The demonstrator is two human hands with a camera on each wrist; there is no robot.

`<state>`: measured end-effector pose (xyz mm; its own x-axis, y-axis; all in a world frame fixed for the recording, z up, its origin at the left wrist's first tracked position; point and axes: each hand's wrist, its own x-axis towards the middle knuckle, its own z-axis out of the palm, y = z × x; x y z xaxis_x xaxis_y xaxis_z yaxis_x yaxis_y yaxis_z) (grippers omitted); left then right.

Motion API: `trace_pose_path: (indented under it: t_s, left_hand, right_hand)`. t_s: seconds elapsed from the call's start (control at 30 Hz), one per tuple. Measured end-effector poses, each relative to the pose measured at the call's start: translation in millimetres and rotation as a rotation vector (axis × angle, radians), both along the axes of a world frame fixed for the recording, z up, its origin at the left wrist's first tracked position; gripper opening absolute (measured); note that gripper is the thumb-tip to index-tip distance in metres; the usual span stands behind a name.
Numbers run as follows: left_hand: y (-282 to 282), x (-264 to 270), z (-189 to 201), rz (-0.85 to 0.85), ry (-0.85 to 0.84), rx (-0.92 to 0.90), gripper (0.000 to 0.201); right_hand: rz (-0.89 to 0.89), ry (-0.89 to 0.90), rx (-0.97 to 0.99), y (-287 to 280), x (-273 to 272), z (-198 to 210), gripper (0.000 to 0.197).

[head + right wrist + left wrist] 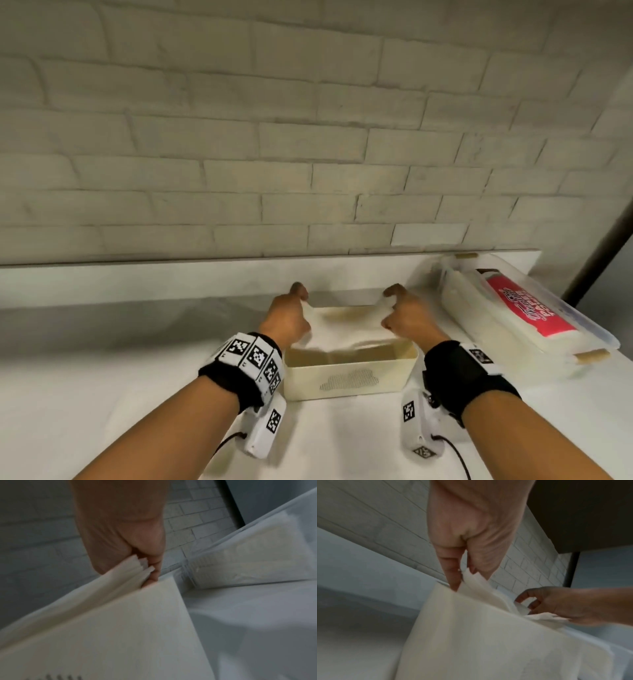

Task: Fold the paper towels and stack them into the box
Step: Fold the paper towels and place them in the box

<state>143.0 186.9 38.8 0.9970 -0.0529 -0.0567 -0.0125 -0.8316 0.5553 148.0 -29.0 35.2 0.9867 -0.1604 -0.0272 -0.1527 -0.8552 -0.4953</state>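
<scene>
A folded paper towel [346,327] is hanging stretched between both hands directly over the open top of a cream plastic box [352,375], its near edge sagging down to the box's rim. The left hand [286,320] is pinching the towel's left end; from the left wrist camera the grip is showing as fingertips [453,580] pressed together on several bunched layers of paper [476,582]. The right hand [409,317] is pinching the towel's right end, and from the right wrist camera its fingers [154,573] are closing on the layered edge of the paper [137,568] just above the box's side wall [120,628]. The box is sitting on a white-covered bench [102,394], with a patch of small perforations on its near wall. Both wrists are wearing black bands with square black-and-white markers, and a small white camera unit is hanging under each. To the right of the box, well apart from it, a clear plastic container [534,315] is lying on the bench holding a pack with a pink label. A pale brick wall [274,137] is rising behind the bench.
</scene>
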Motion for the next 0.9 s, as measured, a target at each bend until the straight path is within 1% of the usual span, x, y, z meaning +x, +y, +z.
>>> trace_pose_path:
  t_s: [0.07,0.1,0.17,0.2,0.27,0.33,0.4,0.43,0.5,0.57,0.63,0.67,0.7,0.77,0.83,0.9]
  left_hand:
    - [-5,4,-5,-0.133,0.022,0.221,0.030]
    - [-6,4,-8,-0.205,0.030,0.323,0.027]
    - [-11,7,-17,-0.322,0.052,0.500,0.027]
    - [-14,6,-20,-0.362,0.075,0.599,0.027]
    - [-22,4,-21,-0.394,0.132,0.811,0.028]
    - [-30,1,-18,-0.393,0.185,0.954,0.030]
    - [-33,2,-19,-0.403,0.183,0.979,0.032]
    - [-33,1,-17,-0.411,0.176,0.967,0.032]
    - [-32,2,-18,-0.407,0.178,0.905,0.031]
    - [-32,2,-18,-0.416,0.194,0.861,0.031]
    - [-32,-1,-17,-0.430,0.208,0.871,0.031]
    - [-33,-3,-17,-0.432,0.203,0.899,0.031]
    - [-33,-6,-16,-0.424,0.189,0.929,0.032]
    - [-34,-12,-13,-0.408,0.141,0.967,0.035]
    - [-33,-16,-9,-0.385,0.092,0.906,0.035]
    - [-28,-20,-3,-0.309,0.041,0.738,0.034]
  right_hand:
    - [0.036,0.027,-0.079,4,4,-8,0.043]
    - [0.059,0.044,-0.117,7,6,-11,0.037]
    - [0.139,0.128,-0.285,15,10,-14,0.026]
    - [0.190,0.171,-0.383,18,12,-18,0.024]
    - [0.282,0.243,-0.564,22,13,-24,0.026]
    - [0.370,0.297,-0.746,26,14,-26,0.025]
    - [0.408,0.353,-0.883,29,13,-26,0.011]
    - [0.425,0.363,-0.924,31,12,-25,0.009]
    - [0.451,0.371,-0.971,34,9,-21,0.018]
    - [0.447,0.372,-0.966,35,7,-20,0.013]
    - [0.427,0.380,-0.929,37,6,-18,0.011]
    - [0.428,0.365,-0.921,37,5,-18,0.007]
    - [0.415,0.345,-0.895,36,3,-16,0.012]
    - [0.362,0.312,-0.760,34,1,-15,0.032]
    - [0.315,0.288,-0.632,31,-5,-7,0.037]
    - [0.253,0.221,-0.515,28,-12,5,0.040]
